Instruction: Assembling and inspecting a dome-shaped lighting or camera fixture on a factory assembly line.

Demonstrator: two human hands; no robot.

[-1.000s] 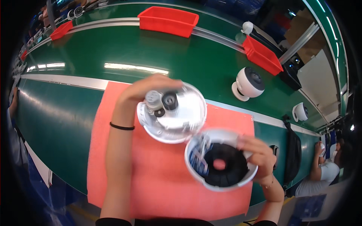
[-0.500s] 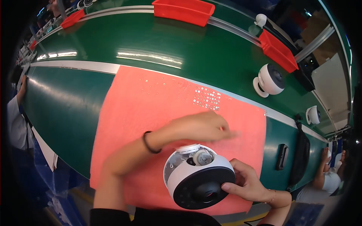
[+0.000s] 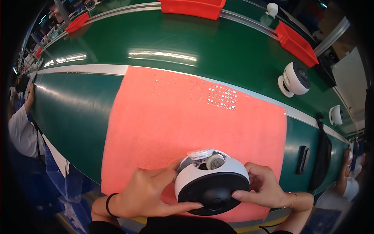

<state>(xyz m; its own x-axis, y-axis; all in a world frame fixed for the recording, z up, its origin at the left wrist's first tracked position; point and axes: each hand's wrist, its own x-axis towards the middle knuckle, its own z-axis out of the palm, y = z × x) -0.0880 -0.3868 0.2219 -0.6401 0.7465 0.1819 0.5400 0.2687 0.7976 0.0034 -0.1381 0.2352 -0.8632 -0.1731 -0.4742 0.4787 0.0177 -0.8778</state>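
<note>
I have left hand (image 3: 146, 191) and right hand (image 3: 265, 187) both gripping the white-and-black camera housing (image 3: 214, 189) over the pink mat's near side (image 3: 194, 128), shells seemingly together, top gap around a grey motor-like part (image 3: 215, 162) not yet closed, some fingertips hidden, screw-like bits (image 3: 223, 96) beyond too small to tell, far red bin (image 3: 193, 9) cut off.

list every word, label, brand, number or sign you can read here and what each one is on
None: no text can be read in this view.
White housing with black front: nothing legible.
Round grey part in its opening: too small to tell if it is marked.
Pink mat: its rows of small bright pieces form no readable characters.
Red bins: nothing legible.
</note>
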